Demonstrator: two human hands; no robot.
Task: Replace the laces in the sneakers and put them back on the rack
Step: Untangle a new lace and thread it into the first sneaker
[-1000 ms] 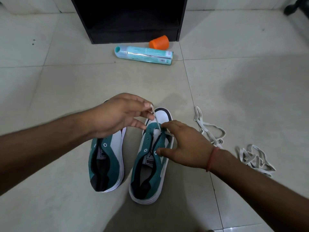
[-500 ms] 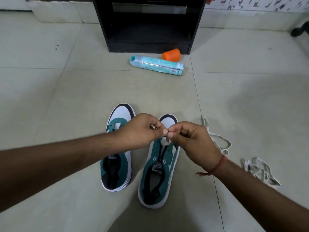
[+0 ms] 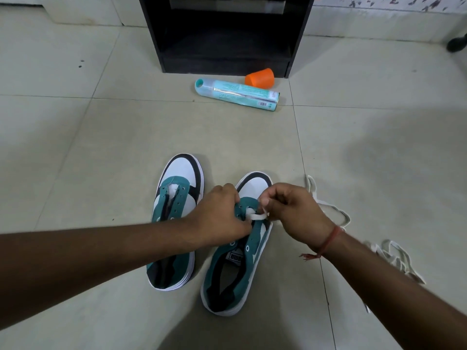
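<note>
Two green, white and black sneakers stand side by side on the tiled floor. The left sneaker (image 3: pixel 177 198) has bare eyelets. On the right sneaker (image 3: pixel 235 269) a white lace (image 3: pixel 256 216) crosses the front eyelets. My left hand (image 3: pixel 217 218) rests on that shoe's eyelet row, fingers curled at the lace. My right hand (image 3: pixel 293 210) pinches the lace end just above the shoe's right side. Two loose white laces lie on the floor to the right, one near (image 3: pixel 336 210) and one further out (image 3: pixel 394 256).
A black shoe rack (image 3: pixel 227 34) stands open at the back of the floor. In front of it lie a teal tube-shaped box (image 3: pixel 237 94) and an orange cup (image 3: pixel 260 77) on its side. A dark object (image 3: pixel 457 42) sits at the far right edge.
Both hands have dropped lower onto the right sneaker's front eyelets, and the lace now lies across the shoe. The camera has tilted up, showing more of the rack.
</note>
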